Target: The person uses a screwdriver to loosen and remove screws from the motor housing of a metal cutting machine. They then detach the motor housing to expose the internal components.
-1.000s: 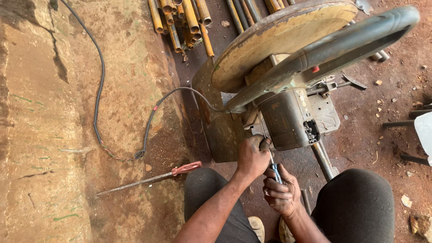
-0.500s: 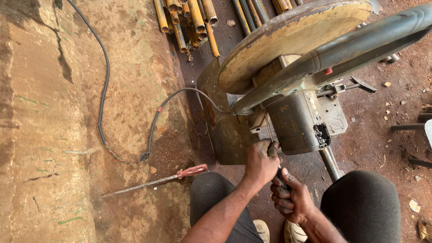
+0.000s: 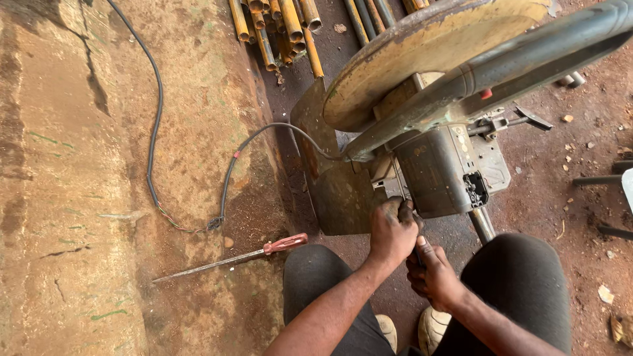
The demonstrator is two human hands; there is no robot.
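We looked down at our left hand (image 3: 392, 232), fingers curled closed against the lower edge of the chop saw (image 3: 435, 165), just ahead of our knees. Our right hand (image 3: 432, 277) sat touching just below it, fist gripping a thin tool mostly hidden inside. A red-handled screwdriver (image 3: 231, 258) lay well off left, nearer our left hand

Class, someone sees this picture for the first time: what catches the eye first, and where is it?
A big cut-off saw with its round guard fills the upper right. Just below it, the left hand and right hand work close together at its base. A red-handled screwdriver lies on the dirt at left.
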